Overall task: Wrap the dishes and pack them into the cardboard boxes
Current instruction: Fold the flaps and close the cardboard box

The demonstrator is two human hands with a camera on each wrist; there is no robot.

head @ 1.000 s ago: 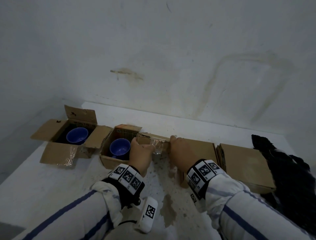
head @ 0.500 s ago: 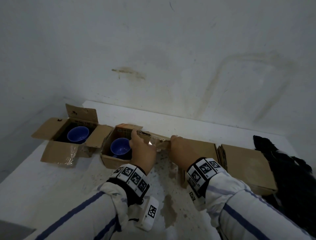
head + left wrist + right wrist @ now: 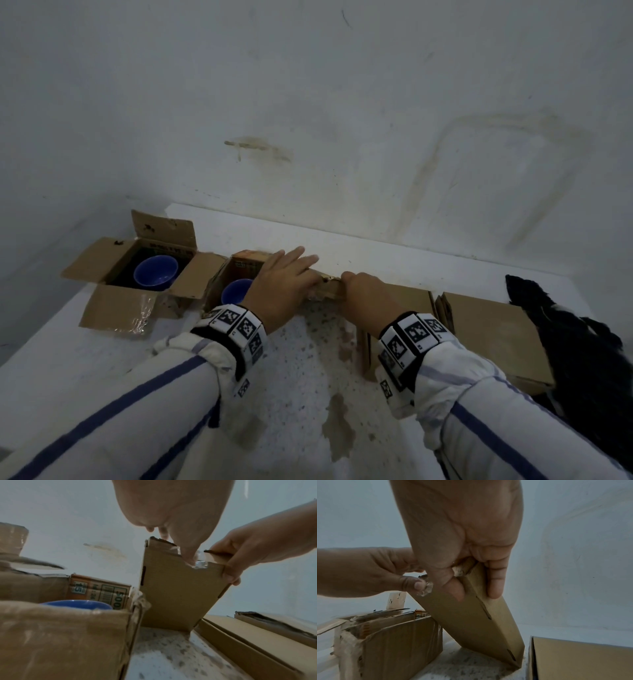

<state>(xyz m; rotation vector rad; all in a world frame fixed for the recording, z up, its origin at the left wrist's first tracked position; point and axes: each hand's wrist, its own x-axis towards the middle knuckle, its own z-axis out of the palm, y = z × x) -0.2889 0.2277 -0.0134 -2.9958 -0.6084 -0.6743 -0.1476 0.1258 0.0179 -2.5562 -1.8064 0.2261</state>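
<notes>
A brown cardboard box [image 3: 329, 291] [image 3: 176, 595] [image 3: 471, 615] stands tilted on the table between my hands. My right hand [image 3: 370, 294] [image 3: 462, 527] grips its upper right corner, thumb in front and fingers behind. My left hand [image 3: 281, 284] [image 3: 171, 507] lies with straight fingers over the top edge. Its thumb presses a crumpled bit of clear tape [image 3: 199, 564] [image 3: 425, 590] at a torn notch. One blue bowl [image 3: 156, 272] sits in the far-left open box [image 3: 113, 308]. A second blue bowl [image 3: 236, 291] [image 3: 77, 603] sits in the open box [image 3: 239, 262] under my left wrist.
Two flat closed cardboard boxes [image 3: 489, 329] [image 3: 407, 301] lie to the right of my hands. A dark cloth [image 3: 582, 359] covers the table's right edge. The white wall rises close behind the boxes. A speckled, worn patch of table [image 3: 308, 370] lies in front.
My left hand's fingers have gone from curled at the tape to stretched forward over the box top. The right hand keeps its grip on the box corner.
</notes>
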